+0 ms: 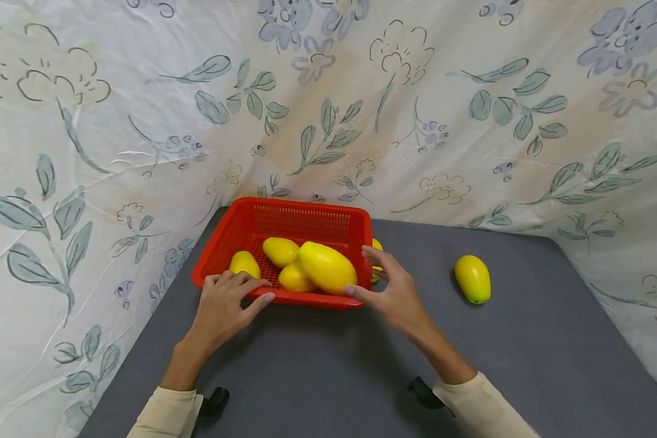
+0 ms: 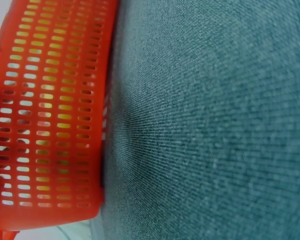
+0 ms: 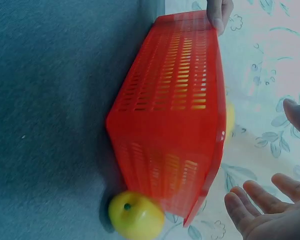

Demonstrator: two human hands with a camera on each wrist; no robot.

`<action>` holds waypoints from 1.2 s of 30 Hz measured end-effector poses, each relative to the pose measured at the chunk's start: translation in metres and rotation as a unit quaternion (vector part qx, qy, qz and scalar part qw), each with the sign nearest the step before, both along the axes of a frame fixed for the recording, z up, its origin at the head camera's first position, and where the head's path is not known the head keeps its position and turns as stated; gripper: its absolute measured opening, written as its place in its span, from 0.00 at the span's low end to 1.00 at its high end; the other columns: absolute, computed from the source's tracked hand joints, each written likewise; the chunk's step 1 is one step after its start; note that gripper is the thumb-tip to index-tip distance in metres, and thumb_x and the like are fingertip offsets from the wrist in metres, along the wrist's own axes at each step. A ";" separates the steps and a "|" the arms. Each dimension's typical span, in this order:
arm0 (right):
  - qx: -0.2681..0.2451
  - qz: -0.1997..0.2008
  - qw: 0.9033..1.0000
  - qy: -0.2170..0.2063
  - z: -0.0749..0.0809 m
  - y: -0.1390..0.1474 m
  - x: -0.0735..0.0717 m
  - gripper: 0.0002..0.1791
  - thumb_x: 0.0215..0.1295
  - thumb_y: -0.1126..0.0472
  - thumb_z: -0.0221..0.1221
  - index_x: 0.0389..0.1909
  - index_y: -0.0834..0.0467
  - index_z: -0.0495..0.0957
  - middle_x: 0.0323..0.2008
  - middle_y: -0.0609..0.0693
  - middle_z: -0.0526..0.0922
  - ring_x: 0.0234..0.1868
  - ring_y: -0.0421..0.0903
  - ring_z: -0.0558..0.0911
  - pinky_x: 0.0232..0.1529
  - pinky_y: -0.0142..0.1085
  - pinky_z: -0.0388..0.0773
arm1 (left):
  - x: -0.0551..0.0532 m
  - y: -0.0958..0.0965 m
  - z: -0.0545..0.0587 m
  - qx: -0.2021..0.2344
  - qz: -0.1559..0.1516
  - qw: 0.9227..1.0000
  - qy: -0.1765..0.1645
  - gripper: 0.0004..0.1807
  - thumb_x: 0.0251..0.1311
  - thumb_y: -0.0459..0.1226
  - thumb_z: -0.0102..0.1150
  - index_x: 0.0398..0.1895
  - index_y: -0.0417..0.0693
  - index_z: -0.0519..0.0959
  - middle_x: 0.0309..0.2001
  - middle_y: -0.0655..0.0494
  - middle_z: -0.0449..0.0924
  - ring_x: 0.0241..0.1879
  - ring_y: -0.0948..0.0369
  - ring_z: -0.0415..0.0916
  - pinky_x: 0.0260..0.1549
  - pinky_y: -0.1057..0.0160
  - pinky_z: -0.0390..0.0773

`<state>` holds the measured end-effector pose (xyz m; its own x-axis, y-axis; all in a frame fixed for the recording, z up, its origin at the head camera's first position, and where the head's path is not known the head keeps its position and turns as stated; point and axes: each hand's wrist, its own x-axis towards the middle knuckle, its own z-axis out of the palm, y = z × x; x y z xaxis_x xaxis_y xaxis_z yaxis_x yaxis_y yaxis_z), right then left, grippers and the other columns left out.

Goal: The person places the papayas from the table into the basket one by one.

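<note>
A red plastic basket (image 1: 312,213) with slotted walls holds several yellow mangoes; a larger yellow fruit (image 1: 326,267) lies on top near the right front corner. My left hand (image 1: 224,307) grips the basket's front rim, with its fingers over the edge; only a sliver of it shows in the left wrist view. My right hand (image 1: 396,295) is beside the right front corner, thumb and fingers spread with nothing between them. In the right wrist view that hand (image 3: 277,215) stands apart from the rim. Another yellow mango (image 3: 136,216) sits against the basket's right side, partly hidden in the head view.
A lone yellow-green mango (image 1: 472,279) lies on the grey tabletop (image 1: 525,353) to the right. Floral cloth (image 1: 328,121) hangs behind the table and along its sides, close to the basket's back and left.
</note>
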<state>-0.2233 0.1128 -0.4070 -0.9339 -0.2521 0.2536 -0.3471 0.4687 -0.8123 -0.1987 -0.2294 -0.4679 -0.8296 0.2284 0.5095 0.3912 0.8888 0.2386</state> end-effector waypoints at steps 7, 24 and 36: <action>-0.008 -0.006 1.000 0.005 -0.007 0.016 -0.004 0.47 0.60 0.48 0.77 0.77 0.57 0.67 0.75 0.55 0.71 0.71 0.57 0.74 0.70 0.59 0.72 | -0.001 0.001 0.000 0.001 0.000 1.000 0.002 0.20 0.63 0.57 0.69 0.51 0.58 0.90 0.43 0.52 0.84 0.47 0.49 0.76 0.47 0.46 0.63; -0.038 -0.050 0.998 0.004 -0.016 0.052 -0.007 0.46 0.62 0.50 0.77 0.77 0.54 0.67 0.72 0.55 0.74 0.71 0.57 0.75 0.71 0.57 0.71 | -0.001 0.004 -0.001 0.005 -0.002 1.000 0.016 0.20 0.61 0.55 0.70 0.50 0.55 0.90 0.41 0.51 0.83 0.46 0.48 0.77 0.46 0.45 0.64; -0.052 -0.095 0.994 0.001 -0.018 0.081 -0.009 0.45 0.67 0.51 0.74 0.79 0.55 0.63 0.73 0.55 0.74 0.72 0.56 0.75 0.72 0.56 0.70 | 0.000 0.004 -0.003 0.004 0.000 1.000 0.022 0.20 0.60 0.55 0.70 0.49 0.55 0.90 0.41 0.51 0.83 0.46 0.48 0.77 0.46 0.45 0.63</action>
